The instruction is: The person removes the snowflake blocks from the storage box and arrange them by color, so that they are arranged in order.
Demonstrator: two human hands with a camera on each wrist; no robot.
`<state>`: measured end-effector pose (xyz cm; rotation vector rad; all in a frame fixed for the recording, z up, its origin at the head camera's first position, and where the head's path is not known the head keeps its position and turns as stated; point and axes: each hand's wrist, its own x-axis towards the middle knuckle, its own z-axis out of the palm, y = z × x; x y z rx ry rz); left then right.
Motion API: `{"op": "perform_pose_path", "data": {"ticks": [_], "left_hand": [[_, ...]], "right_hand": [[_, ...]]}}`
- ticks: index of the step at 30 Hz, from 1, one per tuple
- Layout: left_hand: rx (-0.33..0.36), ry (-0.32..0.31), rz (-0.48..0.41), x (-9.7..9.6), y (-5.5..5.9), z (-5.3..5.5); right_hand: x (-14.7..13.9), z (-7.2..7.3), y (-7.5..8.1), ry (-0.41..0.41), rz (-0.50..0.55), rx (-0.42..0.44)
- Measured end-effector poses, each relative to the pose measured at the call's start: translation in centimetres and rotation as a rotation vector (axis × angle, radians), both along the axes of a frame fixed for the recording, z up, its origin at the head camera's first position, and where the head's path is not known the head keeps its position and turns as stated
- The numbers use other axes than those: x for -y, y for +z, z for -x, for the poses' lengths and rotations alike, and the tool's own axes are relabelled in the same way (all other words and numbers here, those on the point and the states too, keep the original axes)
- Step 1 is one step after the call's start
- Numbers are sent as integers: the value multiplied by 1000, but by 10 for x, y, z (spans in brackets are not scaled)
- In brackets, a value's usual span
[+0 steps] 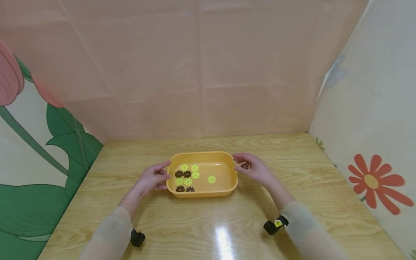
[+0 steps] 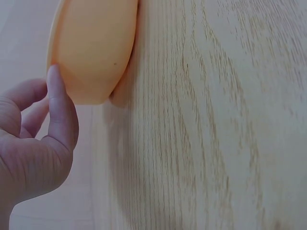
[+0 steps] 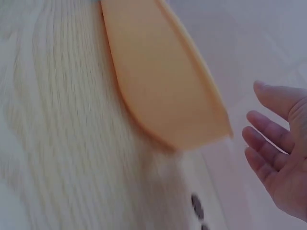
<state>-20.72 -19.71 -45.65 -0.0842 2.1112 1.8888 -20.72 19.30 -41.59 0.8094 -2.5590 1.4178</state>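
A yellow-orange plastic tray [image 1: 203,194] with rounded corners sits on the wooden table between both hands. Inside are several small notched flower-shaped discs, yellow ones [image 1: 211,179] and dark brown ones [image 1: 179,174], mostly grouped at its left end. My left hand [image 1: 152,178] pinches the tray's left end, thumb against the outer wall [image 2: 98,52] and a fingertip at the rim. On the opposite side my right hand [image 1: 255,169] stands close by the right end; in the right wrist view its fingers [image 3: 263,139] are spread apart from the tray wall [image 3: 158,72], holding nothing.
Dark brown discs [image 1: 246,165] lie on the table [image 1: 182,224] behind the right hand, partly covered by it. A pinkish sheet [image 1: 201,72] hangs at the table's back edge. Walls with painted leaves [image 1: 74,155] and a red flower [image 1: 371,181] flank the table.
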Motion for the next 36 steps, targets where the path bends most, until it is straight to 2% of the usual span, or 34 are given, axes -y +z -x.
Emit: {"op": "perform_pose_path", "data": {"ticks": [4, 6, 8, 14, 19, 23, 29, 36], "left_hand": [[-3, -7, -1, 0, 1, -1], [-3, -5, -3, -1, 1, -1], [-6, -3, 0, -1, 2, -2], [-9, -4, 5, -2, 2, -3], [-12, -3, 7, -2, 2, -2], [-14, -9, 7, -1, 2, -2], [-14, -8, -3, 0, -1, -1], [-21, -10, -4, 0, -2, -1]], "right_hand": [[13, 9, -12, 90, -41, -78], [19, 16, -21, 138, -52, -106], [28, 18, -24, 185, -75, -117], [58, 19, -30, 277, -187, -108], [81, 24, -41, 327, -338, -109], [95, 27, -48, 361, -425, -74], [111, 31, -51, 421, -447, -70], [124, 36, -52, 490, -484, -121]]}}
